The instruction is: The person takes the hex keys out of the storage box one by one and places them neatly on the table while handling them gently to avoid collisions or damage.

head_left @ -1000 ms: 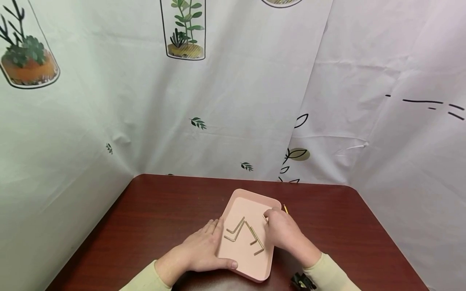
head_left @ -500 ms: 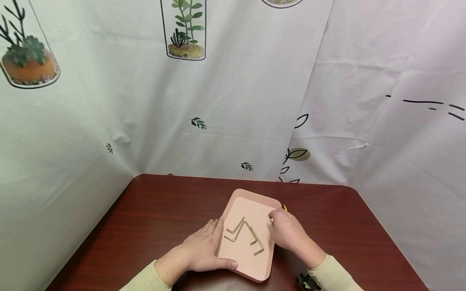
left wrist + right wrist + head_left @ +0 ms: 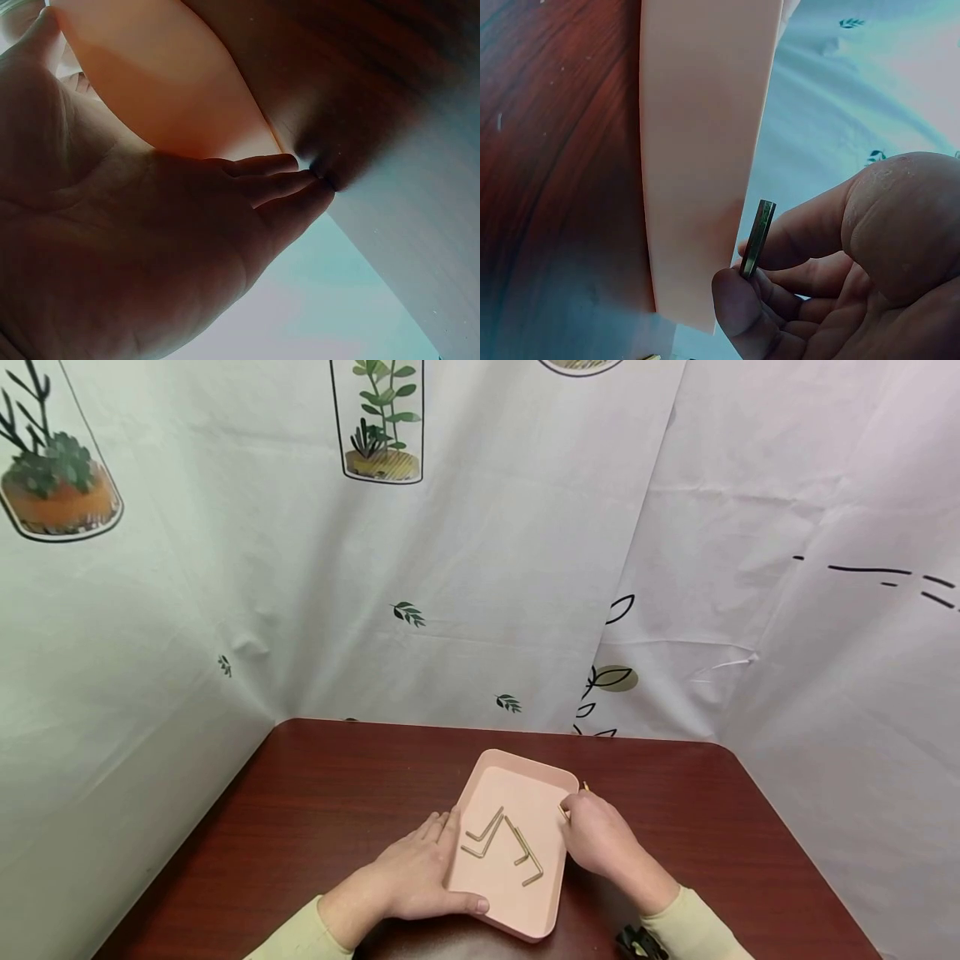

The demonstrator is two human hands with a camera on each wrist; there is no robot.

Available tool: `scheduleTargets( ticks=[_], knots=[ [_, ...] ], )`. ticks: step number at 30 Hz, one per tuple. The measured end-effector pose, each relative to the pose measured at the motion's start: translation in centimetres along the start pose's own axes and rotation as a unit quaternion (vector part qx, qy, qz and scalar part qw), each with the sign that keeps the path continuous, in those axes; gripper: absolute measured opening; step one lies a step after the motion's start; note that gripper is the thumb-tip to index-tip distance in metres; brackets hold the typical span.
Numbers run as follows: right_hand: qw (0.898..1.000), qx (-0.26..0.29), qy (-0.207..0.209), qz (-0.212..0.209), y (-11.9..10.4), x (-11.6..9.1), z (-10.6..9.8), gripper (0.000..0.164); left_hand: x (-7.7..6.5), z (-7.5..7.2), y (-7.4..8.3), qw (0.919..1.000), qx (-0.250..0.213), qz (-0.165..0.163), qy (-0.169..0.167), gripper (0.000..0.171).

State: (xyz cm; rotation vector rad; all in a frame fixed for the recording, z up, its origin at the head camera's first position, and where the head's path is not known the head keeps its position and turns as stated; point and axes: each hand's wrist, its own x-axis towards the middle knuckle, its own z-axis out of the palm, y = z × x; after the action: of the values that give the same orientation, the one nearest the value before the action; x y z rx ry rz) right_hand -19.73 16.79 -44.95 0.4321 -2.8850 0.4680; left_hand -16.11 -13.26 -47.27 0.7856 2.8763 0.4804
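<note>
A pink tray lies at a slant on the dark red table, with several brass-coloured hex keys inside it. My left hand rests along the tray's left wall, fingers straight and thumb reaching over the near left rim. In the left wrist view the palm lies against the outer wall. At the tray's right rim, my right hand pinches another hex key between thumb and fingers. Its hexagonal end sticks out in the right wrist view; the rest is hidden by the hand.
A thin yellow item lies on the table just beyond the right hand, mostly hidden. A black object shows by the right sleeve. Printed white cloth hangs behind and on both sides.
My right hand has shifted right with the pinched hex key, from over the tray's inside to its right rim. The left hand, tray and other hex keys have stayed put.
</note>
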Motion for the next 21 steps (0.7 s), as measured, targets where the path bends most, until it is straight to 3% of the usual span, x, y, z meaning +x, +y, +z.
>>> scheduleTargets(
  ticks=[5,11,21],
  knots=[
    [1.0,-0.001,0.005,-0.006,0.3,-0.1,-0.1,0.024,0.0,0.0,0.0,1.0,-0.002,0.0,0.0,0.142],
    [1.0,-0.004,0.006,0.002,0.7,-0.1,-0.4,0.01,0.0,0.1,-0.1,1.0,-0.004,0.0,0.001,0.143],
    [1.0,-0.005,-0.012,0.022,1.6,-0.1,-0.7,0.014,0.0,0.1,0.0,1.0,-0.007,-0.003,-0.001,0.142]
  ],
)
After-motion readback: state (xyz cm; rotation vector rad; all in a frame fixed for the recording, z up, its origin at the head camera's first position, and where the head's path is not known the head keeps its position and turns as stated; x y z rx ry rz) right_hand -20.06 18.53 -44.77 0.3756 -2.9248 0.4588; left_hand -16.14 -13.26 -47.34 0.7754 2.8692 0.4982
